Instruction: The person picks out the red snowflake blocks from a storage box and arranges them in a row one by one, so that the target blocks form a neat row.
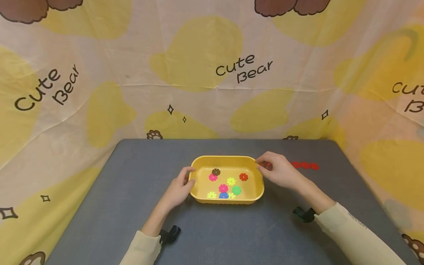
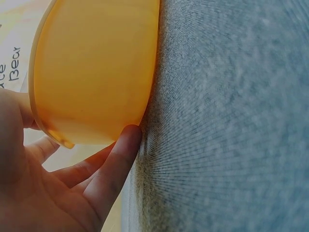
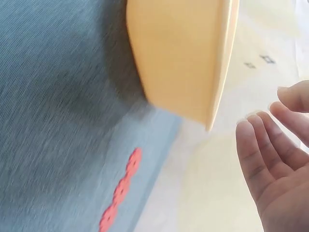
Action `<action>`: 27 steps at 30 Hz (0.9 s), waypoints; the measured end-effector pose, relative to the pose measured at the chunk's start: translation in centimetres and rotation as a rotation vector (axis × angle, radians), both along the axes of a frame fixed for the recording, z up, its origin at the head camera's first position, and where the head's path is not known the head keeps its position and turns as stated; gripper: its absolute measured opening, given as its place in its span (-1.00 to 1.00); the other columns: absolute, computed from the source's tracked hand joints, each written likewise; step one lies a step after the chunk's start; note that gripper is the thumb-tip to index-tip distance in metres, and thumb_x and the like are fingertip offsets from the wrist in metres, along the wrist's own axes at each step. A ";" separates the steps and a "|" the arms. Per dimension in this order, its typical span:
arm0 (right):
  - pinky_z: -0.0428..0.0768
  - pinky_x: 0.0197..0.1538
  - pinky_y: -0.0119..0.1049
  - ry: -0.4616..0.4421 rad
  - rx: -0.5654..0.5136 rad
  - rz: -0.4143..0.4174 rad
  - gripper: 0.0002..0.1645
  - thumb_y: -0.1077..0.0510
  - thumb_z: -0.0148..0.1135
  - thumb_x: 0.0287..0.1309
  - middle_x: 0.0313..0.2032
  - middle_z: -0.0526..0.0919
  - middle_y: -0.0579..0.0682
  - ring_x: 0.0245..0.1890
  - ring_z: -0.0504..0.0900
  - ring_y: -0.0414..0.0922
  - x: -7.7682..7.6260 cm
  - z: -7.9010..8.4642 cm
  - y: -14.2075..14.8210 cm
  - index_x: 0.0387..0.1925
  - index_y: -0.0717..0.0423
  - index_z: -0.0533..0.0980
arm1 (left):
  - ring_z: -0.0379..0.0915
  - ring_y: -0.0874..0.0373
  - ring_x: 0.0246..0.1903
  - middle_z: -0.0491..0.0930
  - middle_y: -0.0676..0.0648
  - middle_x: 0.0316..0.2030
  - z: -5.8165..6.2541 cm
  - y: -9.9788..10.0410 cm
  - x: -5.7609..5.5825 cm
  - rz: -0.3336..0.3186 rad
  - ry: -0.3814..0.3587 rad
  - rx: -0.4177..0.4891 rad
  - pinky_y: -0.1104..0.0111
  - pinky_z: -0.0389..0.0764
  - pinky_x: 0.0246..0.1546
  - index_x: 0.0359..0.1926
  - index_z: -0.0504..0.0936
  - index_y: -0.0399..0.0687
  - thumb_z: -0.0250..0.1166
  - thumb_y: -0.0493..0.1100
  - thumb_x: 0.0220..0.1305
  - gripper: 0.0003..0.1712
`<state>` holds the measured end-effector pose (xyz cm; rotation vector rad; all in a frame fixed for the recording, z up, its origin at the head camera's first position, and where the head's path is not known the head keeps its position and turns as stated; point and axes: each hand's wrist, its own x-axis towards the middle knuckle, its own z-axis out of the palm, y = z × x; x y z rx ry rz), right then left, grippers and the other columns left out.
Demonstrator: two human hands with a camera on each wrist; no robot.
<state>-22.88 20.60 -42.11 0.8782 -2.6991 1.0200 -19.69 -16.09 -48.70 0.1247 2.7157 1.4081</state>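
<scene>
A yellow plastic basin (image 1: 227, 201) sits on the table in the head view, with flower-shaped plastic discs in several colours inside. Among them are a red disc (image 1: 243, 177), a green disc (image 1: 236, 190) and a brown disc (image 1: 216, 172). My left hand (image 1: 177, 187) grips the basin's left end; in the left wrist view its fingers (image 2: 128, 140) reach along the outer wall, thumb by the rim. At the far right corner of the basin is my right hand (image 1: 279, 171), fingers loosely bent. Nothing shows between its thumb and fingers (image 3: 248, 140) in the right wrist view.
Behind my right hand a row of red flower discs (image 1: 305, 165) lies on the grey-blue table (image 1: 218, 232). A patterned cloth (image 1: 198, 70) with bear lettering hangs along the back and both sides. Dark straps with small devices (image 1: 170, 234) are on the wrists.
</scene>
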 end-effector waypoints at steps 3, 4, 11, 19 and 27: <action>0.64 -0.22 -0.10 0.009 0.012 0.022 -0.83 0.29 0.39 0.20 -0.22 0.67 -0.09 -0.25 0.60 -0.16 -0.1 0.0 -1.2 -0.14 0.15 0.68 | 0.39 0.07 -0.50 0.54 -0.14 -0.23 0.1 -0.1 0.0 0.004 0.002 -0.005 0.26 0.41 -0.48 0.33 0.35 0.11 0.15 -0.10 0.50 -0.55; 0.64 -0.23 -0.11 0.010 0.020 0.027 -0.82 0.28 0.40 0.20 -0.22 0.67 -0.09 -0.26 0.59 -0.16 -0.2 0.0 -1.6 -0.14 0.13 0.68 | 0.39 0.07 -0.50 0.53 -0.13 -0.24 0.1 -0.1 0.0 0.005 0.003 -0.006 0.26 0.41 -0.48 0.33 0.35 0.11 0.15 -0.10 0.50 -0.56; 0.62 -0.23 -0.23 0.004 0.079 0.048 -0.79 0.21 0.40 0.21 -0.24 0.65 -0.10 -0.24 0.60 -0.11 -0.5 -0.5 -4.1 -0.11 0.16 0.69 | 0.40 0.07 -0.51 0.55 -0.14 -0.22 0.0 -0.2 -0.1 -0.002 0.008 0.003 0.25 0.43 -0.49 0.33 0.36 0.10 0.16 -0.11 0.50 -0.56; 0.62 -0.15 -0.16 -0.029 0.119 0.055 -0.74 0.18 0.37 0.25 -0.19 0.68 0.00 -0.22 0.63 -0.03 -0.8 -1.4 -5.9 -0.08 0.24 0.67 | 0.37 0.08 -0.56 0.51 -0.10 -0.33 0.0 -0.1 -0.1 -0.020 0.019 -0.001 0.26 0.40 -0.53 0.32 0.36 0.10 0.16 -0.11 0.50 -0.57; 0.62 -0.08 -0.11 -0.035 0.209 0.044 -0.70 0.12 0.39 0.26 -0.15 0.70 0.05 -0.18 0.66 0.01 -1.1 -2.5 -7.5 -0.07 0.24 0.66 | 0.36 0.08 -0.58 0.47 -0.09 -0.39 0.0 -0.2 0.0 -0.023 0.017 0.000 0.27 0.38 -0.54 0.33 0.36 0.10 0.16 -0.10 0.51 -0.56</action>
